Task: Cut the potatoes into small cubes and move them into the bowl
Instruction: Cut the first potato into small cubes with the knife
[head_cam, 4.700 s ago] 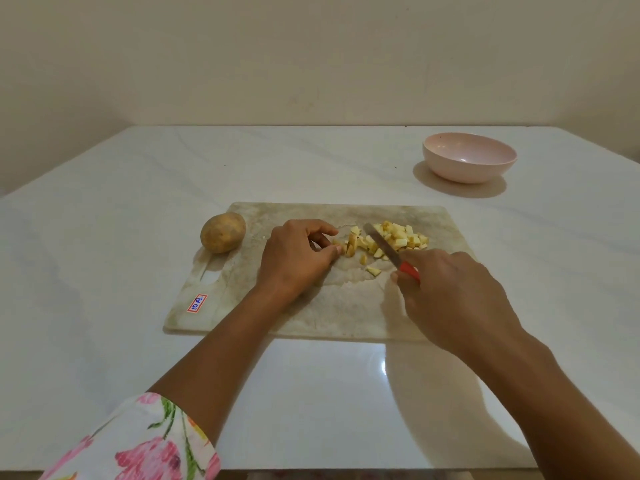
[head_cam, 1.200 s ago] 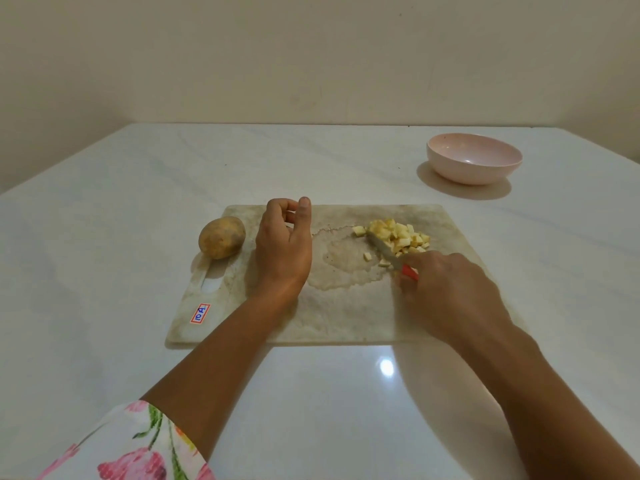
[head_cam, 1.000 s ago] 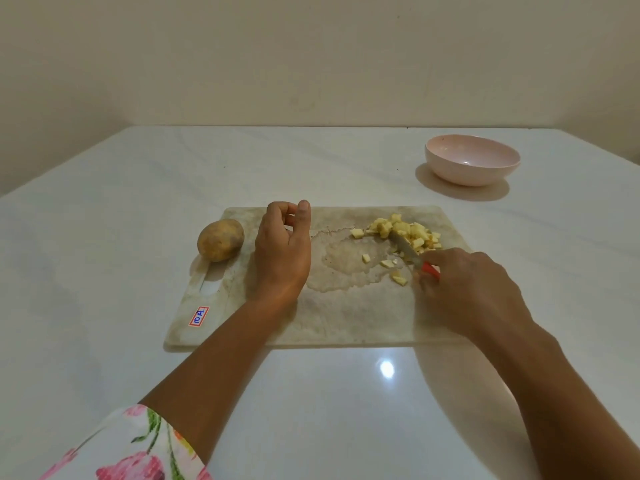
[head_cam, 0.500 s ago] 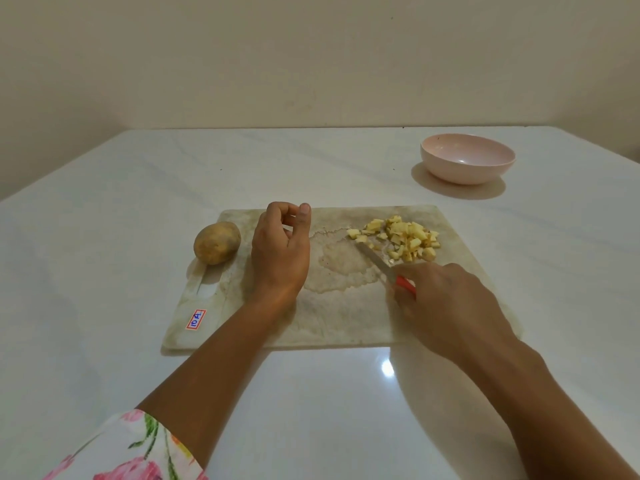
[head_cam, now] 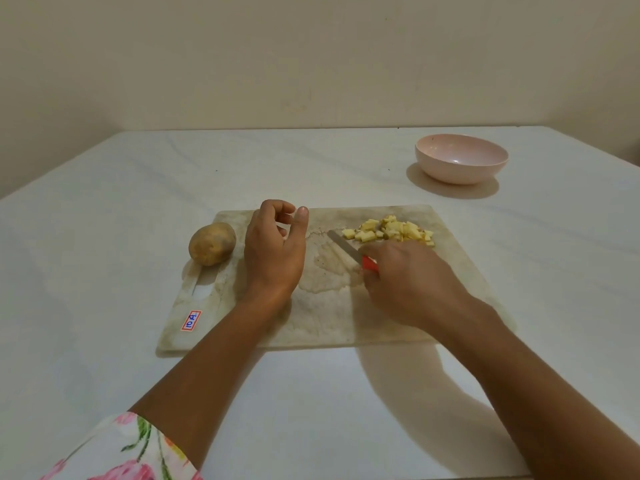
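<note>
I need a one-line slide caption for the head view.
Right hand holds a knife beside potato cubes on the cutting board; whole potato and pink bowl nearby.

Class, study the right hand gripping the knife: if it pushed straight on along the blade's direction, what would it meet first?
Probably the left hand, near its thumb: the knife in the right hand points forward-left across bare cutting board, passing left of the potato cubes. Height is unclear.
</note>
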